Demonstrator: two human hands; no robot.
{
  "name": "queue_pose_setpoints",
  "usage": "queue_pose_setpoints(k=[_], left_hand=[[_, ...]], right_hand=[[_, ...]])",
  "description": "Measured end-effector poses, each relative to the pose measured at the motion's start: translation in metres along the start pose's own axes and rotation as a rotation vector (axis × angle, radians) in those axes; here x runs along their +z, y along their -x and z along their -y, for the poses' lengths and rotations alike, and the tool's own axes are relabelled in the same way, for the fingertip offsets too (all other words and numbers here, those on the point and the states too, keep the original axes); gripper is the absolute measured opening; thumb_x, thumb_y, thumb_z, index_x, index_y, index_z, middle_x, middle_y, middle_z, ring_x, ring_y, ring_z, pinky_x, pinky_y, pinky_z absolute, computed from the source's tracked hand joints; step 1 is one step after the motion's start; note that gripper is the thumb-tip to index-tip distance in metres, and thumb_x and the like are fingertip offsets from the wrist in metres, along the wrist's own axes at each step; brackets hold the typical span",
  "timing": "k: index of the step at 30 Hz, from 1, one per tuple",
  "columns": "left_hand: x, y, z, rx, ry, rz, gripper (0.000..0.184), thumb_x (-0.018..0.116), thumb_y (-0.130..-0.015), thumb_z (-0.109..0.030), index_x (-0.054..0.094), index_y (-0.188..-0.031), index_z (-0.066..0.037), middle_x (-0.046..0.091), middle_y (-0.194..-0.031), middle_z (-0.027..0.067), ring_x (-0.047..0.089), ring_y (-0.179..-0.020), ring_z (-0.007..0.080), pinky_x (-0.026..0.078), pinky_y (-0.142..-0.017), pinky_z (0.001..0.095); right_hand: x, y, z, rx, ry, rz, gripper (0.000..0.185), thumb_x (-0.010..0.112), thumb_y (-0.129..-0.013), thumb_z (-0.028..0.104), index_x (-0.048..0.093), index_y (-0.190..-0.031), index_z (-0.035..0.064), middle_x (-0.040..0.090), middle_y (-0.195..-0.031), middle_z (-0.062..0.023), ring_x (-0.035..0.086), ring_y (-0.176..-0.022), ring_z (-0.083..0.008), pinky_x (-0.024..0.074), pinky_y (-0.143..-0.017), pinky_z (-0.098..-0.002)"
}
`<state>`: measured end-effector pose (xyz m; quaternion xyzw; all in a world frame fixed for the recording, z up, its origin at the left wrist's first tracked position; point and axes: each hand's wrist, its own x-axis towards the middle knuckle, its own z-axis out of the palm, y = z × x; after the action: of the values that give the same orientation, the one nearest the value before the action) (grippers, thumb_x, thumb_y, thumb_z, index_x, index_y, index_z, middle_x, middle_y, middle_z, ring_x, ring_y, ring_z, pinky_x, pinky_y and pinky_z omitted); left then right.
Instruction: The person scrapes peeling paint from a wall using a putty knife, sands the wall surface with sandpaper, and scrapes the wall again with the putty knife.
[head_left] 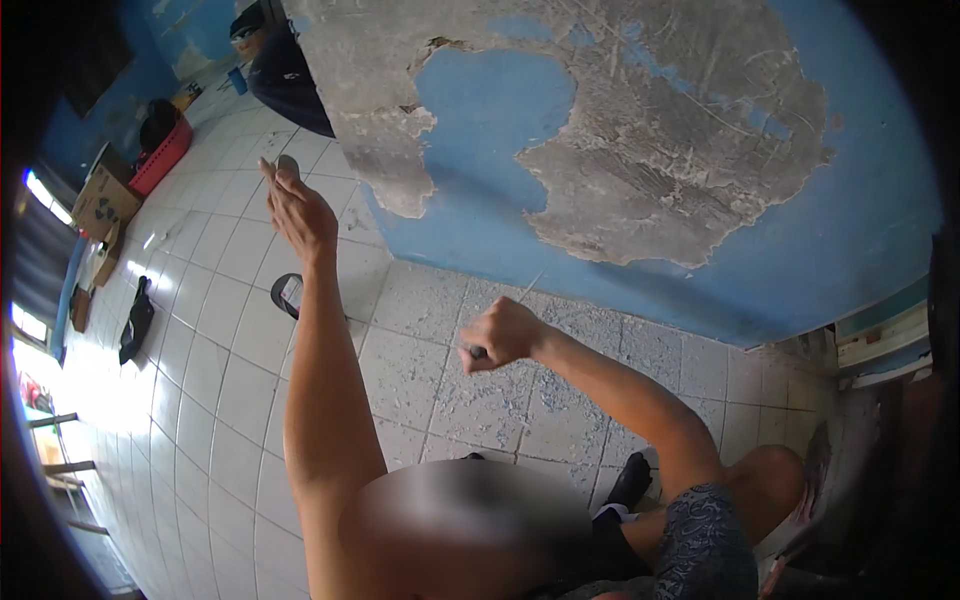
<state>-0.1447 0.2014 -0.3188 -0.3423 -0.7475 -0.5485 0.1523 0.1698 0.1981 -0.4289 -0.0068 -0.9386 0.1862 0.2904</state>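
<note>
My left hand (302, 215) is raised at the end of an outstretched arm, closed around a rounded grey object (287, 164), mostly hidden, whose kind I cannot make out. Lower and nearer the wall, my right hand (505, 332) is in a fist around a slim tool. Its thin metal shaft (535, 284) points toward the wall, and the dark handle end (478, 352) sticks out below the fist. Patches of blue paint are gone from the wall (680, 130), baring rough grey plaster. Paint flakes (520, 395) litter the floor beneath it.
White tiles (225, 280) cover the floor. A dark-rimmed item (287, 295) lies beside my left forearm, and a black cloth (137, 320) lies farther left. A pink basket (163, 155) and a cardboard box (105, 200) stand at the back left. Dark blue fabric (288, 85) shows past the wall's edge.
</note>
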Motion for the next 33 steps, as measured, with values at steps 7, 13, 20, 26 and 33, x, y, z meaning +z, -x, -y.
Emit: queue_pose_setpoints(k=[7,13,20,26,33], left_hand=[[-0.004,0.004,-0.003,0.064,-0.047,0.039,0.063,0.016,-0.108,-0.044,0.029,-0.156,-0.005,0.050,-0.148,0.0173,0.040,-0.139,0.0356,0.024,-0.115,0.0501],[0.001,0.007,-0.005,0.055,-0.034,0.064,0.063,0.016,-0.108,-0.043,0.027,-0.156,-0.005,0.051,-0.147,0.0174,0.040,-0.139,0.0351,0.024,-0.115,0.0503],[-0.005,0.001,-0.018,0.010,-0.011,0.044,0.063,0.016,-0.108,-0.043,0.028,-0.156,-0.004,0.050,-0.147,0.0182,0.040,-0.139,0.0362,0.024,-0.115,0.0488],[0.000,0.001,0.001,0.058,-0.007,0.038,0.064,0.016,-0.108,-0.043,0.028,-0.155,-0.002,0.050,-0.147,0.0192,0.040,-0.139,0.0367,0.023,-0.116,0.0482],[-0.006,0.007,-0.005,0.060,-0.026,0.058,0.063,0.017,-0.108,-0.043,0.030,-0.155,-0.003,0.049,-0.149,0.0186,0.040,-0.139,0.0359,0.024,-0.115,0.0494]], right_hand=[[0.011,0.022,-0.020,0.032,0.190,0.115,0.046,0.062,-0.085,0.041,0.052,-0.052,0.0114,0.047,-0.041,-0.0067,0.050,-0.034,-0.0246,0.0447,-0.039,-0.0374],[0.004,0.006,-0.032,0.053,0.120,0.080,0.046,0.061,-0.085,0.040,0.053,-0.050,0.0105,0.048,-0.040,-0.0088,0.050,-0.034,-0.0254,0.0468,-0.041,-0.0385],[0.027,-0.034,0.025,-0.032,0.125,0.061,0.045,0.058,-0.086,0.039,0.055,-0.051,0.0094,0.051,-0.041,-0.0099,0.053,-0.035,-0.0258,0.0499,-0.043,-0.0382],[0.028,-0.019,-0.037,0.056,0.212,0.185,0.046,0.060,-0.087,0.040,0.055,-0.051,0.0108,0.052,-0.042,-0.0073,0.051,-0.034,-0.0235,0.0487,-0.041,-0.0379],[0.005,-0.028,-0.028,0.093,0.154,0.068,0.048,0.063,-0.088,0.039,0.054,-0.050,0.0113,0.049,-0.040,-0.0044,0.049,-0.033,-0.0186,0.0479,-0.040,-0.0351]])
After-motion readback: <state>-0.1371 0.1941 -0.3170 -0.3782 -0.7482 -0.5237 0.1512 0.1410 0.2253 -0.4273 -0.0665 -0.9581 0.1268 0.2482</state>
